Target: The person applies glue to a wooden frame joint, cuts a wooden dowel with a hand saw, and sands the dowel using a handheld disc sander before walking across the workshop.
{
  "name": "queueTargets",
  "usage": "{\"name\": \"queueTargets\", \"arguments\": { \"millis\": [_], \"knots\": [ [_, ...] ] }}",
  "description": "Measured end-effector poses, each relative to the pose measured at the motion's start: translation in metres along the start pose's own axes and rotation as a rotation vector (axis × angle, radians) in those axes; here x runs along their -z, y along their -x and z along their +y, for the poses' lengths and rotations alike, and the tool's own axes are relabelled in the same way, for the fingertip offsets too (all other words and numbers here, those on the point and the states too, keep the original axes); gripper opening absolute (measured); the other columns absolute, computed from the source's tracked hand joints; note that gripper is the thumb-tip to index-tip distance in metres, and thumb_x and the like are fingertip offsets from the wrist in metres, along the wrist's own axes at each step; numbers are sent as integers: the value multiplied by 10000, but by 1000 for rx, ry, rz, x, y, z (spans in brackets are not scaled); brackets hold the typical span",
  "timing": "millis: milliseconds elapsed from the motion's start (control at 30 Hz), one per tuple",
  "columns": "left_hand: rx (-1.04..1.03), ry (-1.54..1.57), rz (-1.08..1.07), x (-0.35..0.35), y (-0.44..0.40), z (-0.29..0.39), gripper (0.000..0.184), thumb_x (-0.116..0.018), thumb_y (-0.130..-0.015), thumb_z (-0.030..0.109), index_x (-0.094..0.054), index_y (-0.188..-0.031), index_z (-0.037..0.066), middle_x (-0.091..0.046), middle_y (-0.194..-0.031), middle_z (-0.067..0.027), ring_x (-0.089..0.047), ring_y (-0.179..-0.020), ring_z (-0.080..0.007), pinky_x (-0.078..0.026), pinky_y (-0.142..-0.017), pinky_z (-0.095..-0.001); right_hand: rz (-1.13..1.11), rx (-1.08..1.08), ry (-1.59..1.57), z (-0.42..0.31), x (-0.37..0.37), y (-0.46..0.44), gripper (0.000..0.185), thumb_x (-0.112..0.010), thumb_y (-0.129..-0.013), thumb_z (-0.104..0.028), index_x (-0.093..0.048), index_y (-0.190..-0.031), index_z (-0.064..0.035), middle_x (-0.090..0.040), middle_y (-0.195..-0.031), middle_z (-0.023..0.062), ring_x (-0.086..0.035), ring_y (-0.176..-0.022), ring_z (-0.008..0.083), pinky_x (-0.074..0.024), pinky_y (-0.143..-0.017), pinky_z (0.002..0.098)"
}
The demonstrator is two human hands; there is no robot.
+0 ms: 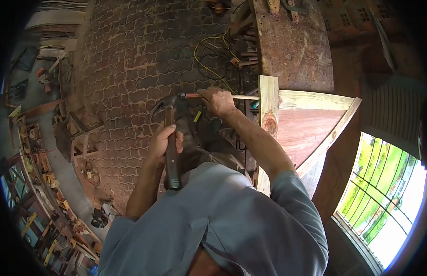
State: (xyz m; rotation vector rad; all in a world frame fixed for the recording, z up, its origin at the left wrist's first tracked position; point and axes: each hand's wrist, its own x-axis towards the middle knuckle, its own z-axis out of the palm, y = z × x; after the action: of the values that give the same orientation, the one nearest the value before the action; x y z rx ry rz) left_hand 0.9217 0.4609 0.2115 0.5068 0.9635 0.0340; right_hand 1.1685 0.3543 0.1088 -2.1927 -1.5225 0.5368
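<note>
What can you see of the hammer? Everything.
The hammer has a dark, metal-looking head, its curved claw to the left, and a brown handle, greyish-green at the near end. The left hand grips the handle, end toward the shirt. Its face is at a tool's red end; contact is unclear.

Rod (244,97) part-hidden by right hand (218,102)

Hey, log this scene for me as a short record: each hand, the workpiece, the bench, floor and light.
Left hand: grips a hammer by its handle, head away from the body
Right hand: closed around a slim rod with a reddish end
Hammer-to-rod gap: very close; contact unclear
Workpiece: pale wooden frame with a reddish panel
Bench: worn wooden workbench, beyond the frame
Floor: interlocking pavers
Light: barred window, right side
</note>
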Motion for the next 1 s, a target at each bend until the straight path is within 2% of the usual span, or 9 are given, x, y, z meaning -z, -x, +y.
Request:
{"name": "queueTargets", "arguments": {
  "millis": [200, 300, 433, 500, 533, 667, 733, 833, 1000],
  "knots": [
    [-217, 28, 139, 50, 18, 33, 166, -553, -1061, 214, -471, -1171, 121, -655, -762, -86, -594, -532, -158, -523, -463, -336, -148, -27, 35, -1, -5, 1, 344, -645, -971, -295, -667, -1306, -218, -719, -1052, 121, -721, -998, 339, -581, -842, 458],
    [-352, 106, 218, 67, 19, 42, 147, -561, -1057, 249, -556, -1017, 107, -646, -732, -63, -580, -518, -153, -522, -464, -327, -137, -11, 43, 1, -4, 2, 370, -668, -952, -303, -667, -1312, -217, -723, -1059, 119, -722, -1010, 336, -582, -845, 455],
    [-122, -8, 247, 56, 1, 21, 268, -579, -1039, 287, -602, -872, 78, -634, -706, -56, -578, -513, -165, -500, -456, -315, -143, -26, 18, -6, 8, 3, 389, -693, -930, -304, -673, -1308, -212, -725, -1085, 115, -724, -1026, 324, -588, -841, 450],
    [104, -74, 71, 25, -4, 0, 185, -579, -1040, 245, -596, -1019, 62, -635, -710, -70, -586, -506, -168, -508, -451, -328, -108, 6, 23, 0, 2, 5, 366, -679, -948, -289, -670, -1305, -213, -721, -1057, 106, -723, -988, 328, -588, -807, 455],
    [-81, -154, 17, -5, 5, -1, 190, -568, -1046, 195, -522, -1183, 72, -638, -726, -91, -595, -510, -168, -518, -452, -339, -63, 39, 20, 2, -2, 5, 343, -664, -966, -273, -666, -1303, -213, -717, -1028, 97, -722, -950, 331, -589, -774, 460],
    [-30, -5, -33, 29, -4, 5, 274, -552, -1056, 177, -439, -1293, 101, -649, -763, -105, -596, -502, -165, -518, -445, -340, -23, 8, -12, 1, -7, 1, 336, -688, -947, -265, -679, -1275, -195, -716, -1039, 103, -718, -975, 337, -584, -803, 467],
    [-102, 59, 91, 26, 9, 15, 213, -547, -1062, 232, -554, -1193, 65, -633, -710, -83, -582, -484, -160, -515, -449, -329, -138, -73, 75, -3, -2, -1, 339, -701, -934, -292, -695, -1252, -174, -722, -1084, 118, -711, -1027, 343, -578, -854, 476],
    [-35, 102, 269, 28, 18, 25, 435, -545, -1057, 332, -655, -734, 62, -571, -595, -42, -570, -478, -168, -528, -472, -330, -276, -144, 112, -12, 7, -11, 352, -701, -933, -315, -700, -1248, -159, -723, -1132, 131, -702, -1084, 345, -569, -900, 481],
    [-35, -66, 75, 15, -4, -13, 393, -548, -1056, 352, -652, -866, 25, -617, -671, -88, -573, -530, -192, -507, -491, -342, -404, -304, 118, -25, 19, -27, 327, -688, -938, -382, -759, -1161, -153, -768, -1106, 151, -736, -1067, 347, -590, -918, 460]
  ]
}}
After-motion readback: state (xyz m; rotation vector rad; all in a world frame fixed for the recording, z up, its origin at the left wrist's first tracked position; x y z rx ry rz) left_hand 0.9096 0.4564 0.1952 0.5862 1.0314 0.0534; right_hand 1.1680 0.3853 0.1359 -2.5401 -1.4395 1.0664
